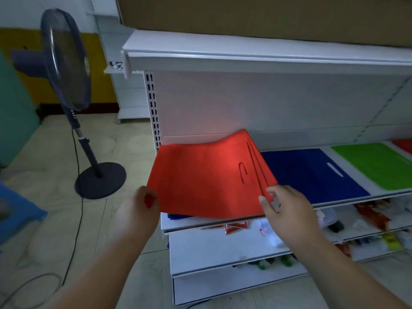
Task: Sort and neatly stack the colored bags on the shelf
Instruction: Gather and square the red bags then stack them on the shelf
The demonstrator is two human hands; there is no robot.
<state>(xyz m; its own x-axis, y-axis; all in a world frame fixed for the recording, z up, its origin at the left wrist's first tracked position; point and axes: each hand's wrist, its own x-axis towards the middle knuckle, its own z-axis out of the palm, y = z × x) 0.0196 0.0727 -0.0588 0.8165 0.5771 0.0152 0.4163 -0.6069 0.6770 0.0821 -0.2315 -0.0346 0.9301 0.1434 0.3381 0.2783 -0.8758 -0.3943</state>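
White shelf (334, 202) w/ red bags (207, 179), fan (66, 61) on tile floor.

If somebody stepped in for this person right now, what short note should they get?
Left hand: grips the near left corner of the red bags.
Right hand: pinches their near right corner, where several layered edges show.
The red bags are held partly lifted over the left end of the shelf.
Done: blue bag and green bag lie flat, side by side to the right.
Left: lay the red bags down squared up; something blue pokes out beneath them.
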